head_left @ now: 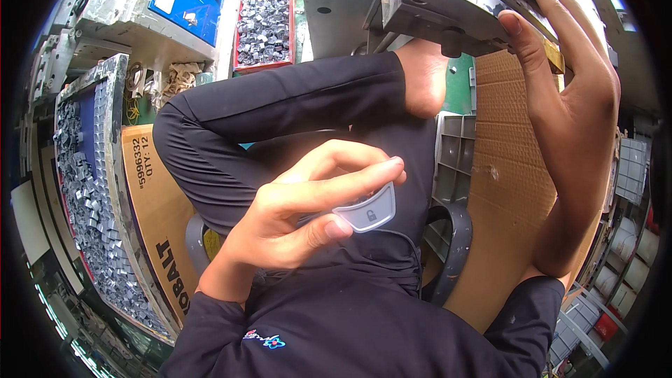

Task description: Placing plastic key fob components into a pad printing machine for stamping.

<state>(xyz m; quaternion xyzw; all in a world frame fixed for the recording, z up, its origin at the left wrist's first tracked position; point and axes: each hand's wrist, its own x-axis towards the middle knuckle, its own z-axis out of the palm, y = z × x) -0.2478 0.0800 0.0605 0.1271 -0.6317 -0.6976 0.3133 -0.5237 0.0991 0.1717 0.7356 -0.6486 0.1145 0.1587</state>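
While left hand (pixel 294 213) pinches padlock-marked piece (pixel 365 216), carton (pixel 149 196) lettered.

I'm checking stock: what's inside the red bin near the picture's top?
The red bin holds many small grey pieces; whatever lies beneath the top layer, and the bin's floor, is covered.

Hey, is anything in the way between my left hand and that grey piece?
No, nothing visible is. Your left hand holds the grey piece directly, pinched near its edge.
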